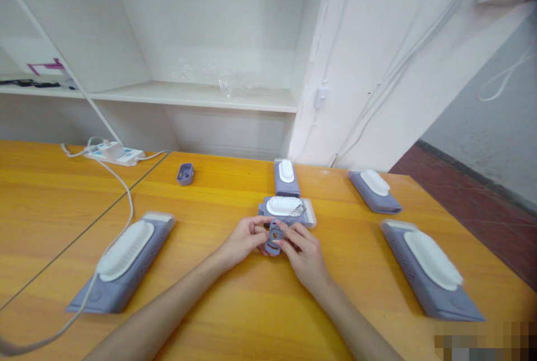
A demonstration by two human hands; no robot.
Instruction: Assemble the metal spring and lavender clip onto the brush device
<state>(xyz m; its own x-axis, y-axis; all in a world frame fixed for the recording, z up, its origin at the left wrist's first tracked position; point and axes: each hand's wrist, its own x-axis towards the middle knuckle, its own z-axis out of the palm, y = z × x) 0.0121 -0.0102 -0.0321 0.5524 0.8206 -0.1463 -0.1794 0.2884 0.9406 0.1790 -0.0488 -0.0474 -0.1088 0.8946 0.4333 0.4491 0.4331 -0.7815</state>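
Note:
A small grey-purple plastic part point(274, 235) with a round hole in its middle is held up between my two hands near the table's centre. My left hand point(248, 236) pinches its left side with fingers curled. On the other side, my right hand point(304, 252) grips it between thumb and fingertips. Just beyond my hands lies a grey-purple box-shaped device point(263, 216) with a white bristled pad point(283, 205) on top and a silvery piece point(298, 210) at the pad's right end. My fingers hide its near edge.
Similar devices with white pads lie around: left point(126, 254), back point(287, 179), back right point(375, 190) and right point(432, 271). A small hollow purple piece point(185, 174) stands at the back. A white power strip point(115, 152) trails a cable point(130, 198) across the left. White shelving point(193, 95) rises behind.

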